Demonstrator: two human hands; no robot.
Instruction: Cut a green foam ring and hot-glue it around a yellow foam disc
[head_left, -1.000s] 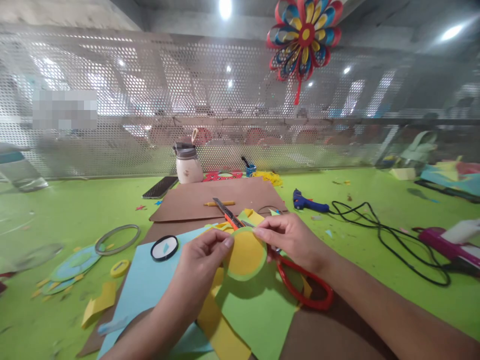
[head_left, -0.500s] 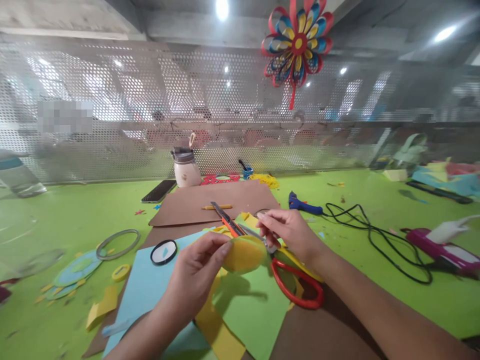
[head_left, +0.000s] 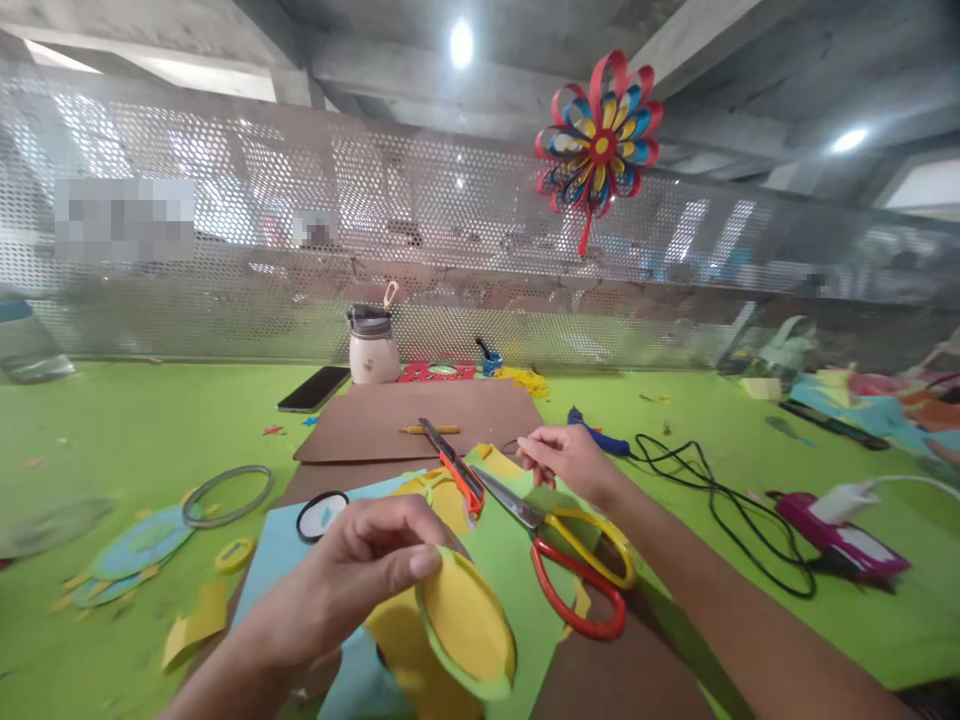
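The left hand (head_left: 360, 560) pinches the yellow-and-green paper disc (head_left: 469, 615) by its edge over a green sheet (head_left: 523, 575), probably keeping its face uncovered, while the right hand (head_left: 570, 460), loosely curled near the scissors (head_left: 534, 516), holds nothing discernible.

The tabletop (head_left: 180, 410) left of the far phone (head_left: 313, 389) gives passage, while scissors (head_left: 534, 519) (handles nearest) and looped cord (head_left: 715, 491) obstruct the right.
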